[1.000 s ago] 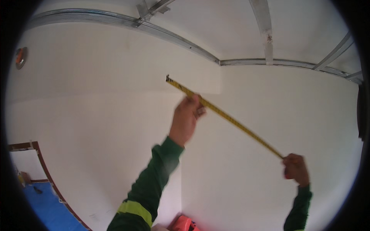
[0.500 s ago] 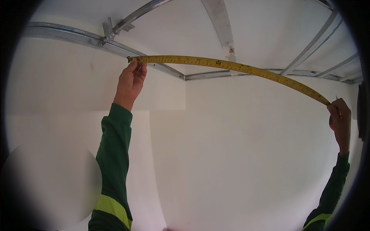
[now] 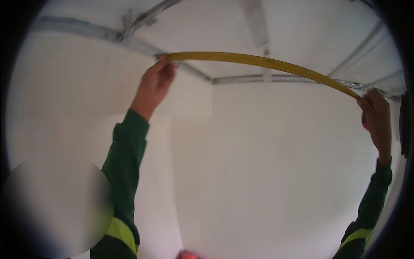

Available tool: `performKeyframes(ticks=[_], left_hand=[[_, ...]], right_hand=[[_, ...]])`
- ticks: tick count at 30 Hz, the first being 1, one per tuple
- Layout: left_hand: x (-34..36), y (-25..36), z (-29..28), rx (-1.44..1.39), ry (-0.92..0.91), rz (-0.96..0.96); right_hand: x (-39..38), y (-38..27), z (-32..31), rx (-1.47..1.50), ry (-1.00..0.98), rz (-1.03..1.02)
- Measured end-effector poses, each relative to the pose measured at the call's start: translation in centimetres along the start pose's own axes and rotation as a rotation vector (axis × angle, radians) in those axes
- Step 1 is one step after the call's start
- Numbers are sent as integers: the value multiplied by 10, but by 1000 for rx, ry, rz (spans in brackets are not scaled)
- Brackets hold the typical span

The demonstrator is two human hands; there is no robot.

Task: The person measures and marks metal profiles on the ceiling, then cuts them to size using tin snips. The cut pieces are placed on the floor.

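Yellow arched tape [image 3: 263, 61] between hands [image 3: 156, 84] [image 3: 377, 116]

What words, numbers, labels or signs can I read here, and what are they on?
None can be read.
Yellow tape, bowed between the left hand and right hand: any markings are too blurred to read.
Red thing at the lower edge: blurred, no lettering visible.

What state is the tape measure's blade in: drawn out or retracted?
Drawn out: the yellow blade arcs between the left hand, near its tip, and the right hand.
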State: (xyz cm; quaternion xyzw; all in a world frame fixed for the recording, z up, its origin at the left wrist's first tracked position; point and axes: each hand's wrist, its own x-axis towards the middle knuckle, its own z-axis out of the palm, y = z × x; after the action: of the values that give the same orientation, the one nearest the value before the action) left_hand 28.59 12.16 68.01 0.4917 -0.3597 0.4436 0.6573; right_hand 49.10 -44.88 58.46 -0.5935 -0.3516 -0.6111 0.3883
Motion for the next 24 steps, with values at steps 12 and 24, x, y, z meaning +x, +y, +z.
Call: performKeyframes(ticks=[12, 24], left_hand=[[-205, -85, -12, 329, 31, -313], [-1017, -78, -118, 1242, 783, -1333]], right_hand=[[-153, 5, 131, 240, -737, 293], [-641, -60, 271, 463, -2097, 869]])
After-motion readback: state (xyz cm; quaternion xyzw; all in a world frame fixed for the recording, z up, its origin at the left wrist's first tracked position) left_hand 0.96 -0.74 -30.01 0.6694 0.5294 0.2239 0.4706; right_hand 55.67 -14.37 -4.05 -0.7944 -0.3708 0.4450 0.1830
